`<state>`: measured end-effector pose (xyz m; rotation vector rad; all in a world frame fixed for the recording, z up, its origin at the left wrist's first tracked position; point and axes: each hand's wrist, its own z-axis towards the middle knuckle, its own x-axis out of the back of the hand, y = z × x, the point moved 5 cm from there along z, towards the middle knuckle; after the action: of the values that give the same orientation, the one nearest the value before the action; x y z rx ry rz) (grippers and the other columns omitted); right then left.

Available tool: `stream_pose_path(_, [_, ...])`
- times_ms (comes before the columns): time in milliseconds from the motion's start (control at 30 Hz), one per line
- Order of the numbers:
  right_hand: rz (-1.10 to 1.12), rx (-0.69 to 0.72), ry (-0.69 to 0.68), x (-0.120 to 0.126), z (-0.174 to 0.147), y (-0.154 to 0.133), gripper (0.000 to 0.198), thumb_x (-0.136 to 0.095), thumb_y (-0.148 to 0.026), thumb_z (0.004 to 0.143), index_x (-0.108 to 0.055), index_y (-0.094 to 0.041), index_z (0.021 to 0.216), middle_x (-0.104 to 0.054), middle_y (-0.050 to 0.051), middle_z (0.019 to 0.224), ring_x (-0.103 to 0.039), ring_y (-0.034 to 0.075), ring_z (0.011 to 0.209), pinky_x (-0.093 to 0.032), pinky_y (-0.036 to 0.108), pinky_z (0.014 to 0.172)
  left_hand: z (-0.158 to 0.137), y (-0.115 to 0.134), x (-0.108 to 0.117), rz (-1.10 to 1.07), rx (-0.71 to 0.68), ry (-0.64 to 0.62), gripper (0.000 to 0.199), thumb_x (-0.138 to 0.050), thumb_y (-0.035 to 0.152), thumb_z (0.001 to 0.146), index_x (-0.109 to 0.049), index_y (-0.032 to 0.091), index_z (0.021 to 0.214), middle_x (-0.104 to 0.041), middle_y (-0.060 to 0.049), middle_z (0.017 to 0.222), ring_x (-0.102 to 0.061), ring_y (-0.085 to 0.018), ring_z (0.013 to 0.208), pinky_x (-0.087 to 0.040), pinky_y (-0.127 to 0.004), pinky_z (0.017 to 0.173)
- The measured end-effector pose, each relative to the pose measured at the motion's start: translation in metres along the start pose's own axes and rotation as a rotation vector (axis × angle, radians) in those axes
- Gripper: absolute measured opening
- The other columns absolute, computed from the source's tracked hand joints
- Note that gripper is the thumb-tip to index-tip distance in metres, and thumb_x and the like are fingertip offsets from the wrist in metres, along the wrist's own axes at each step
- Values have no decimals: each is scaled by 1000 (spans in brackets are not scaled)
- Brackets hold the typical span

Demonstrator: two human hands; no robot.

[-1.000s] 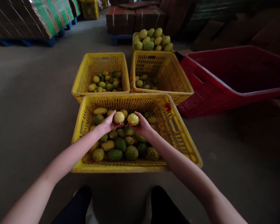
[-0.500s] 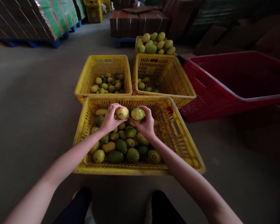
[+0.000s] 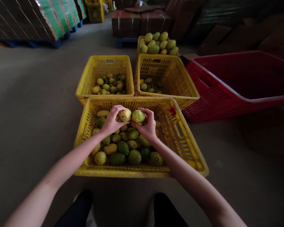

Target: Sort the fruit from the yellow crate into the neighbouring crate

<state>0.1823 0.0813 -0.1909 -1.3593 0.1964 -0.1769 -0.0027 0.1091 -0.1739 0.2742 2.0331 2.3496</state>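
Over the near yellow crate (image 3: 142,173), my left hand (image 3: 112,121) is closed around a yellow lemon (image 3: 124,115). My right hand (image 3: 149,125) grips a greener lemon (image 3: 138,116) between thumb and fingers. The two held fruits are side by side, nearly touching, with their ends turned up towards me. Below them, several green and yellow lemons (image 3: 123,147) lie in the crate, mostly at its left and middle. My hands and forearms hide some of this fruit.
Behind stand a left yellow crate (image 3: 79,90) with small lemons and a right yellow crate (image 3: 191,82) with a few. Farther back is a crate heaped with lemons (image 3: 153,49). A big red bin (image 3: 198,104) stands at right. Strapped boxes (image 3: 126,25) sit on a blue pallet.
Both held lemons have come slightly closer together; the right one has moved a little left and turned a bit. The crates have not moved.
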Motion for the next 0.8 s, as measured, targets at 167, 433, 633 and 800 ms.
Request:
stream_pose_path(167, [149,-221,-27,-1,5,10,52,-90,-9,50,-61,-26,91,-70,-5,99,-65,17,101,-55,25,84,5,-17,4,-243,304,36,47,-89,8,58,-68,22,98,-68,-3,112,-64,-20,111,-55,-23,86])
stream_pose_path(433, [485,-935,-162,-24,-5,33,21,-54,-35,97,-65,-18,95,-73,5,75,-66,16,57,-55,26,47,-1,-41,-10,-603,891,-3,36,-45,40,97,-66,15,113,-70,-7,73,-65,-19,53,-53,-28,43])
stream_pose_path(633, [511,-962,-163,-23,-6,36,30,-41,-34,100,-66,-17,97,-71,5,73,-64,18,53,-52,27,45,-2,-43,-9,-879,874,60,41,-41,33,94,-62,13,123,-75,-11,86,-74,-23,78,-62,-32,60])
stream_pose_path(800, [367,-557,-51,-21,3,34,19,-56,-31,91,-59,-29,109,-70,-1,101,-67,18,97,-58,29,77,-4,-37,-12,-1110,753,55,43,-42,34,94,-60,15,128,-76,-10,96,-73,-27,93,-62,-41,75])
